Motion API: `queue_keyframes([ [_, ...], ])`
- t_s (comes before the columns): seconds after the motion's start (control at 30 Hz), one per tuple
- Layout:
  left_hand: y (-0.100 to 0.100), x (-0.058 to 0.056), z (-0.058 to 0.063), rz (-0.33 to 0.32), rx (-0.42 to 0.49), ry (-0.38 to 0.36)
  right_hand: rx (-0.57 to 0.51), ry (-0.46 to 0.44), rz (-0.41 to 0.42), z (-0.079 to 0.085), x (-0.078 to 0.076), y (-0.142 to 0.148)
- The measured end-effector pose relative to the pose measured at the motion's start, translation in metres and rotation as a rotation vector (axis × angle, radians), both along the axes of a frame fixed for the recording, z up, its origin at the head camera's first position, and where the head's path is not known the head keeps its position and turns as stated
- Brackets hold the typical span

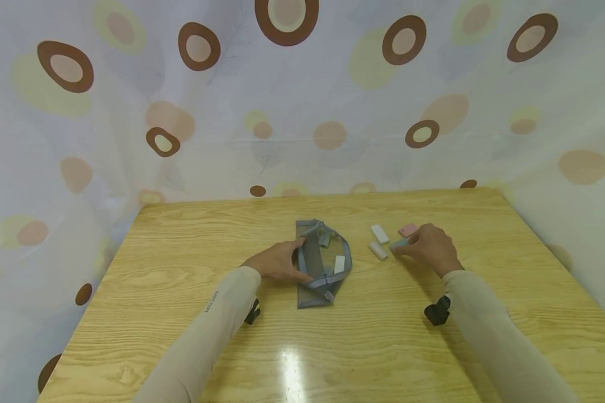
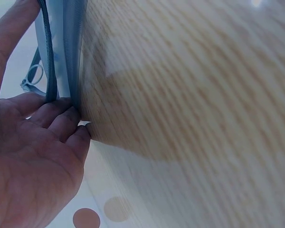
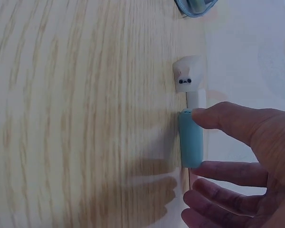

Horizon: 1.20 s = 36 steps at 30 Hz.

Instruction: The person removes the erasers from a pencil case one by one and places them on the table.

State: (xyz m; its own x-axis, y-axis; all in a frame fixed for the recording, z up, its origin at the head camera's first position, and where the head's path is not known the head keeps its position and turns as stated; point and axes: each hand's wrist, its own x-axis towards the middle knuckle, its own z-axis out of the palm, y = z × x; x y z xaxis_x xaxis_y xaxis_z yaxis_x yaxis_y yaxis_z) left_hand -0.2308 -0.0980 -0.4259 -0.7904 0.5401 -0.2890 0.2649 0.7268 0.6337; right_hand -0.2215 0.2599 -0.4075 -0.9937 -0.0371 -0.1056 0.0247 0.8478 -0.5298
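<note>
My left hand holds a grey-blue mesh zip pouch by its near side, with the mouth spread wide. Its fingers bend over the zipper edge in the left wrist view. Inside the pouch lie a white block and a grey-green item. To the right, my right hand pinches a light blue rounded block by its two ends between thumb and finger, close over the table. Beside it are a pale, rounded piece with a small animal face, a white block and a pink block.
The wooden table runs back to a hanging cloth printed with brown and beige spots, which also closes in both sides. Light glares on the table's front part.
</note>
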Motion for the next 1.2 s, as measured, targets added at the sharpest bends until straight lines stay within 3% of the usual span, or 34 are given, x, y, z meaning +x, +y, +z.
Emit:
queue_keyframes([
  [1.2, 0.0013, 0.0011, 0.0025, 0.001, -0.017, 0.004, 0.036, 0.017, 0.037, 0.0001, 0.0043, -0.0024],
])
